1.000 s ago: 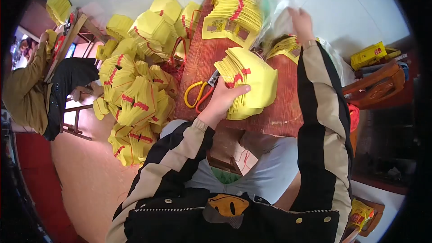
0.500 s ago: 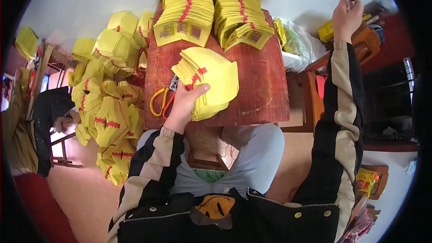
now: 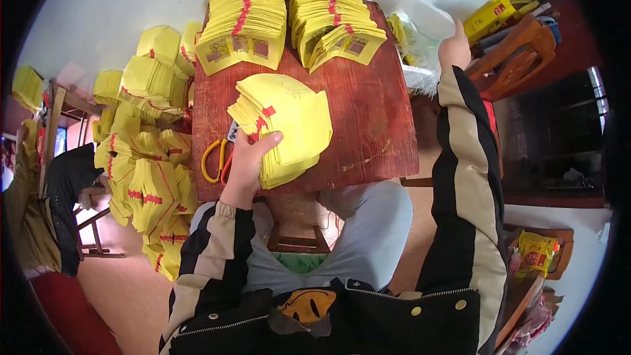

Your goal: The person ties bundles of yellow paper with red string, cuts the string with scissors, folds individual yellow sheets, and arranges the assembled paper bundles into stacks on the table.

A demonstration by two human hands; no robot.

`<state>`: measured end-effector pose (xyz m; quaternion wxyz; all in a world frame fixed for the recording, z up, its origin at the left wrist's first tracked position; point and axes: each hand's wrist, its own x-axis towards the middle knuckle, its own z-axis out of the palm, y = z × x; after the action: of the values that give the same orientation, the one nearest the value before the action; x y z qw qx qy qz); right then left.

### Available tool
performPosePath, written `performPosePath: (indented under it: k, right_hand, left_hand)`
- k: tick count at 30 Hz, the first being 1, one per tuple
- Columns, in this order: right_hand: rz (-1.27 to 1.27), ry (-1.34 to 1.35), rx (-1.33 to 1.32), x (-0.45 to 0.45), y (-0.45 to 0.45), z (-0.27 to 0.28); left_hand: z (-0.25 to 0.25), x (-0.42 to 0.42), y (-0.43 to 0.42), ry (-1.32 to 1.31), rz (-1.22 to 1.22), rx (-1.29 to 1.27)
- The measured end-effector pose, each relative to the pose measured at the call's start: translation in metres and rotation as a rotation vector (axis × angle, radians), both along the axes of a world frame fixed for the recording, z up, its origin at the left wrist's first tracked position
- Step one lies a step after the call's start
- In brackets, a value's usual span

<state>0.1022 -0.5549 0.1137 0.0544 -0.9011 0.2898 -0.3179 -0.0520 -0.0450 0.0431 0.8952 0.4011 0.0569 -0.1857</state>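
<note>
My left hand (image 3: 247, 163) grips a fanned stack of yellow folded papers (image 3: 297, 121) with red bands across it. Its thumb lies on top of the stack, near the front of the wooden table (image 3: 378, 125). Scissors (image 3: 209, 160) with yellow and red handles lie beside that hand, partly hidden by it. My right hand (image 3: 453, 51) is raised beyond the table's right side, next to a clear plastic bag (image 3: 420, 23). One digit points up; the other fingers are hidden, so whether they hold the bag cannot be told.
Two long rows of yellow folded papers, a left row (image 3: 244, 20) and a right row (image 3: 335, 16), stand at the table's back. Many bundles (image 3: 154, 184) are heaped left of the table. A wooden chair (image 3: 519, 46) stands at right. Another person's dark sleeve (image 3: 69, 184) shows at far left.
My right hand has come down and left from high at the right, to beside the plastic bag, whose sheet now stands higher. The left hand keeps hold of the stack. The view has shifted slightly.
</note>
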Motion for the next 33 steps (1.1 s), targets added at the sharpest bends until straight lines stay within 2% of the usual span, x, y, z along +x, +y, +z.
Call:
performPosePath:
  k: [2, 3, 5, 6, 7, 9, 10, 11, 13, 14, 16, 17, 20, 24, 26, 27, 30, 33]
  right_hand:
    - [0.183, -0.168, -0.082, 0.019, -0.024, -0.026]
    - [0.199, -0.163, -0.076, 0.035, -0.031, -0.041]
    - [-0.005, -0.31, 0.152, 0.06, -0.038, -0.069]
    - [0.001, -0.306, 0.155, 0.059, -0.023, -0.066]
    - [0.006, 0.018, 0.003, 0.049, 0.007, -0.055]
    - [0.111, 0.321, -0.177, 0.044, 0.054, -0.048]
    - [0.218, 0.3, -0.202, 0.05, 0.067, -0.05]
    - [0.219, 0.297, -0.203, 0.055, 0.075, -0.047]
    - [0.964, 0.334, 0.176, 0.066, 0.091, -0.039]
    - [0.964, 0.334, 0.177, 0.065, 0.1, -0.034]
    - [1.129, 0.574, 0.257, 0.049, 0.129, -0.015]
    - [1.169, 0.597, 0.207, 0.048, 0.135, -0.015]
    - [1.08, 0.742, 0.229, 0.028, 0.164, 0.021]
    - [1.05, 0.724, 0.123, 0.02, 0.191, 0.019]
    - [0.771, 0.539, -0.365, 0.033, 0.196, -0.009]
    - [0.819, 0.422, -0.452, 0.054, 0.183, -0.035]
    - [0.759, 0.402, -0.347, 0.079, 0.189, -0.045]
    - [0.711, 0.437, -0.349, 0.094, 0.198, -0.045]
  left_hand:
    - [-0.002, 0.003, 0.0, -0.01, 0.019, 0.015]
    - [-0.007, 0.004, 0.001, -0.019, 0.012, 0.063]
    - [-0.012, 0.002, 0.003, -0.02, 0.01, 0.115]
    - [-0.012, 0.002, 0.002, -0.001, 0.023, 0.124]
    - [-0.011, 0.002, 0.001, 0.019, 0.031, 0.132]
    - [-0.008, 0.002, -0.001, 0.016, 0.022, 0.131]
    - [-0.006, 0.002, -0.001, 0.013, 0.017, 0.132]
    - [-0.005, 0.002, -0.001, 0.009, 0.019, 0.132]
    - [-0.003, 0.001, -0.001, 0.019, 0.006, 0.14]
    - [-0.004, 0.002, 0.0, 0.019, 0.006, 0.141]
    - [-0.006, 0.002, 0.001, 0.03, -0.009, 0.157]
    - [-0.007, 0.002, 0.001, 0.03, -0.009, 0.157]
    - [-0.007, 0.003, 0.001, 0.01, -0.018, 0.133]
    - [-0.008, 0.002, 0.001, 0.019, -0.02, 0.103]
    - [-0.006, 0.0, 0.0, -0.005, -0.025, 0.079]
    - [-0.004, -0.001, -0.001, 0.016, -0.025, 0.071]
    - [-0.001, 0.0, -0.002, 0.016, -0.019, 0.064]
    - [-0.005, 0.002, 0.0, -0.004, -0.02, 0.094]
